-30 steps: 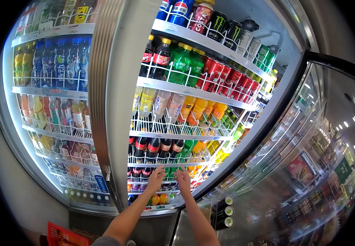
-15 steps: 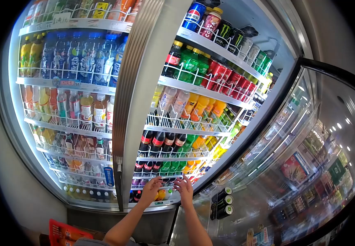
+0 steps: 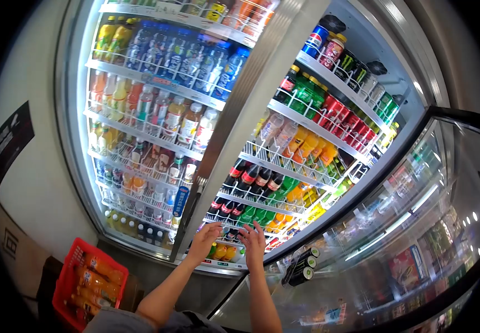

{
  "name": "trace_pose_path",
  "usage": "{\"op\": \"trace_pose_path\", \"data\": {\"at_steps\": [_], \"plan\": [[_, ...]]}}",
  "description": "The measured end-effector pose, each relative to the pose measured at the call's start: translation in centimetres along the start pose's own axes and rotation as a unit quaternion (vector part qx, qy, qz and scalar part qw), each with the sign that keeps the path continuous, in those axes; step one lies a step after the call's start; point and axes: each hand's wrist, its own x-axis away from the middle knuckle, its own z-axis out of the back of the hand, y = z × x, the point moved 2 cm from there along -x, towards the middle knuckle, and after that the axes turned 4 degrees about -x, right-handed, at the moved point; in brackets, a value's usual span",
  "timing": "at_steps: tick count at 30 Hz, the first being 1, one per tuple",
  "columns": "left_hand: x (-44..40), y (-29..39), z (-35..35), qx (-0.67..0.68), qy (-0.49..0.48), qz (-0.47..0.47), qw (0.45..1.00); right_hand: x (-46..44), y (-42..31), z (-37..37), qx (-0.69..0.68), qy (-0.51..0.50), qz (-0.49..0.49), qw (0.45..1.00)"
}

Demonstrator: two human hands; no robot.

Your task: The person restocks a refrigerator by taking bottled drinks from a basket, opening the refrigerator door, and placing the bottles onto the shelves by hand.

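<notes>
Both my hands reach toward the lower shelves of an open drinks fridge and hold nothing. My left hand has its fingers apart, near orange-yellow bottles at the bottom. Beside it, my right hand is raised with spread fingers, close to green bottles one shelf up. Whether either hand touches a bottle or the shelf wire, I cannot tell. Just above the left hand stand dark cola bottles with red labels.
The glass door stands open on the right. Black cans show by its lower part. At lower left is a red basket holding orange drink bottles. A metal-edged frame divides the fridge; several stocked shelves fill the left side.
My view has swung left and tilted, so the fridge sits further right and more of the red basket shows. Both hands remain open in front of the lower shelves.
</notes>
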Motion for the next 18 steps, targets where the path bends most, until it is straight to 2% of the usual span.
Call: {"op": "trace_pose_path", "data": {"at_steps": [2, 3, 5, 6, 9, 12, 18], "plan": [[2.5, 1.1, 0.8, 0.014, 0.03, 0.002, 0.999, 0.5, 0.0, -0.8, -0.027, -0.012, -0.015, 0.999], [3.5, 0.4, 1.5, 0.007, 0.044, 0.005, 0.999, 0.6, -0.1, -2.1, -0.062, 0.012, -0.01, 0.998], [6.3, 1.5, 3.0, -0.04, 0.079, 0.005, 0.996, 1.6, -0.2, -5.5, -0.072, -0.029, -0.028, 0.997], [7.7, 1.5, 4.0, -0.008, 0.086, 0.018, 0.996, 2.3, 0.1, -7.4, -0.076, -0.055, -0.037, 0.995], [13.2, 2.4, 8.2, -0.037, 0.143, -0.017, 0.989, 5.4, 1.2, -12.7, -0.093, -0.135, -0.052, 0.985], [20.9, 4.0, 12.4, -0.064, 0.243, -0.009, 0.968, 8.7, 3.3, -16.4, -0.092, -0.212, -0.08, 0.97], [35.3, 6.3, 19.4, -0.088, 0.407, 0.027, 0.909, 16.5, 7.0, -21.2, -0.069, -0.269, -0.169, 0.946]]}}
